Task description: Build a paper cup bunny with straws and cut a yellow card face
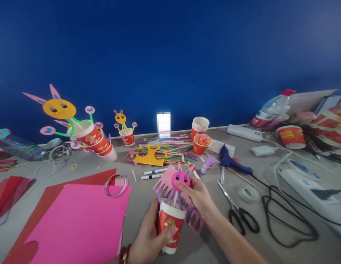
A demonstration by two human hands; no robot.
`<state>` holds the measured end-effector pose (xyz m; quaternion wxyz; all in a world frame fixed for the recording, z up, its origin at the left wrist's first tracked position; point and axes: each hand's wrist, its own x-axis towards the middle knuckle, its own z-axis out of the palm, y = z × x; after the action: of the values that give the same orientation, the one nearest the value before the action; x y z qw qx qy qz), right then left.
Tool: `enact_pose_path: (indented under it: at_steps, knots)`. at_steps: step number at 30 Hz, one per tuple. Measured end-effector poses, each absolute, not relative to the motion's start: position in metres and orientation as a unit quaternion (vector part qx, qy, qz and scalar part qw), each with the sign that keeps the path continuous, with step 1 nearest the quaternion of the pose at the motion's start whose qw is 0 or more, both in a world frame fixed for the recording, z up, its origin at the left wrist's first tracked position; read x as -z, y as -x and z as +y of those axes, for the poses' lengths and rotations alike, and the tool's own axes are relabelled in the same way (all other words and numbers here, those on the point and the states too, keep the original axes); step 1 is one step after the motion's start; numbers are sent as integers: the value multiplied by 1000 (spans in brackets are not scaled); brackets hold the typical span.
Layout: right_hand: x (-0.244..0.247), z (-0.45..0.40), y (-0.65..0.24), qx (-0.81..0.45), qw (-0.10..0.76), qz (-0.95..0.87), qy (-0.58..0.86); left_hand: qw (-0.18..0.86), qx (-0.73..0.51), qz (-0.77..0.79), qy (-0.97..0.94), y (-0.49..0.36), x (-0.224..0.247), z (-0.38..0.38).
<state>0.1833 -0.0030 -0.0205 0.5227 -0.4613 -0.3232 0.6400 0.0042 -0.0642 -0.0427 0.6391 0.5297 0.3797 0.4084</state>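
One blue wall (170, 55) backs the grey table (140, 196); left hand (149, 234) grips a cup (171, 217), right hand (199, 194) a pink face (181, 179).

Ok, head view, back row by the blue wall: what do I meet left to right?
large yellow-faced figure → smaller yellow-faced figure → bright white rectangle → stacked paper cups → red-capped bottle

Light: soft, a bit dim | Glow: white screen (163, 124) past the right hand (199, 196), too bright, blocky squares | Shadows: soft, on the table (142, 196) near the left hand (152, 233) | Edges: smeary, stretched far out both sides of the hands
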Motion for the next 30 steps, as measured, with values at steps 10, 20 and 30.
enact_pose_path:
  at_steps: [10,20,30]
  knots:
    - [26,-1,-186,-611,518,-367,473,637,-412,371,-535,-5,42,-64]
    - [21,-1,-186,-605,516,-373,478,638,-413,361,-541,-4,47,-65]
    - [17,-1,-187,-597,505,-384,491,651,-413,356,-528,-6,43,-65]
